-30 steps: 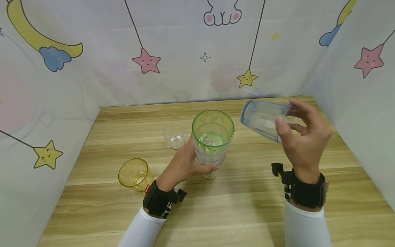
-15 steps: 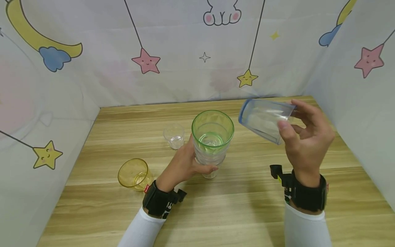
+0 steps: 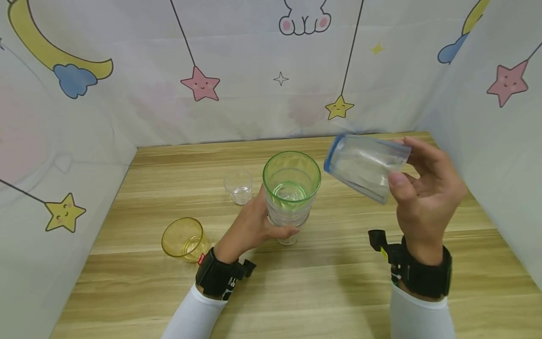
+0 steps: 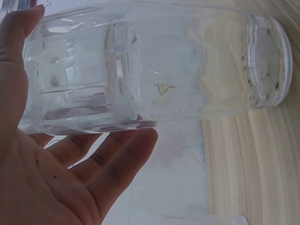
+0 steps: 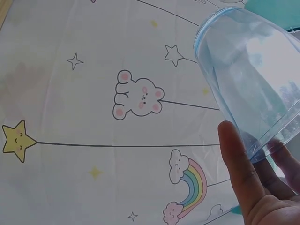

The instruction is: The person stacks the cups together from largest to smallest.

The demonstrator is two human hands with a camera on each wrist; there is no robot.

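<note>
While your left hand [image 3: 254, 225] grips the cup stack [image 3: 290, 214] around its clear lower part, your right hand [image 3: 429, 193] pinches the blue-tinted cup [image 3: 365, 165] to the right of it. Left hand: your thumb lies across the near side, your other fingers pass round behind; the left wrist view shows them spread slightly apart against the clear wall. Stack: upright in the head view, green-rimmed cup [image 3: 292, 165] on top, mouth up, clear glass below; you cannot tell the exact count through the overlapping walls, nor whether the lowest base touches the wooden table [image 3: 296, 301].

Right hand: your thumb presses the near wall, your fingers the far side. The blue-tinted cup is tilted well over, held above the table; its narrower, blue-edged end points toward the stack, its wider end sits at your fingers. Cup and stack are near each other but apart.

Left of the stack, you have the yellow cup [image 3: 184, 240] upright on the table, close to your left wrist strap [image 3: 218, 278]; contact there cannot be told. A small clear cup [image 3: 239, 188] stands behind your left hand. Beyond the table hangs a white printed cloth [image 3: 254, 115].
</note>
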